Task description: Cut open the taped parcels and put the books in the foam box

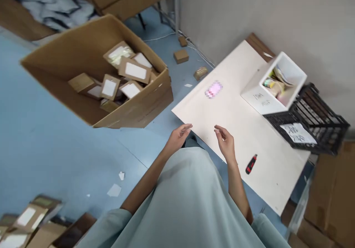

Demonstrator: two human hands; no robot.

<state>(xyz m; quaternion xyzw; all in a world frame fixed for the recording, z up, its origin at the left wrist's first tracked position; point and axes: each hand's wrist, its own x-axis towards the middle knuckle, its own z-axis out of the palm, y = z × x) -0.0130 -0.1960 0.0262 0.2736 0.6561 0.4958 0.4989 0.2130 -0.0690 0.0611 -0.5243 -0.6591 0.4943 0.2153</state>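
Observation:
My left hand [179, 138] is held at the near left edge of a white table [241, 137], its fingers loosely bent and nothing in it. Over the table's near edge my right hand [226, 141] faces it, thumb and fingers apart, also holding nothing. A black and red utility knife [251, 164] lies on the tabletop to the right of my right hand. Farther up the table is a small pink item [213, 89], blurred into blocks so its kind cannot be made out.
A large open cardboard box [133, 111] with several small labelled boxes stands on the left. A white bin [253, 96] and a black plastic crate [318, 118] stand at the table's far right. Small parcels [181, 56] and paper scraps [114, 190] lie on the blue floor.

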